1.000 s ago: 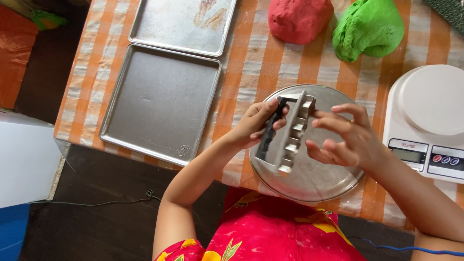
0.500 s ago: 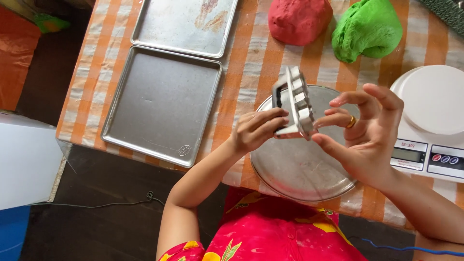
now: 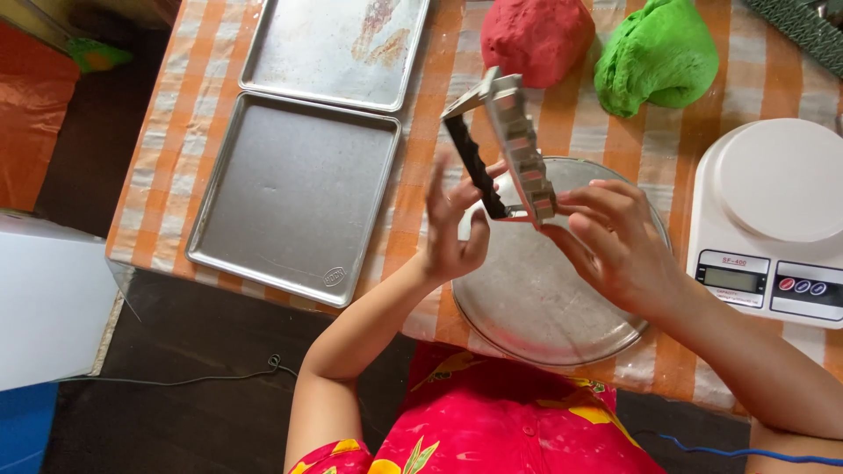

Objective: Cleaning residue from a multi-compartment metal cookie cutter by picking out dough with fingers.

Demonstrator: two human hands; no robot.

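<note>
The metal mould (image 3: 514, 145), a ridged silver bar with a black strip along one side, is held up in the air above the round metal plate (image 3: 527, 307). Its long axis runs from upper left down to lower right, tilted steeply. The right hand (image 3: 615, 241) pinches the lower end, fingers curled narrow around it; the left hand (image 3: 452, 228) is at the black edge, fingers spread and only lightly touching (whether it truly grips, I cannot tell). Both hands sit below the mould. Beyond lie two flat baking trays (image 3: 294, 189), a red dough lump (image 3: 536, 35), green dough (image 3: 659, 57) and a white scale (image 3: 773, 219) on orange checked cloth (image 3: 176, 132).
</note>
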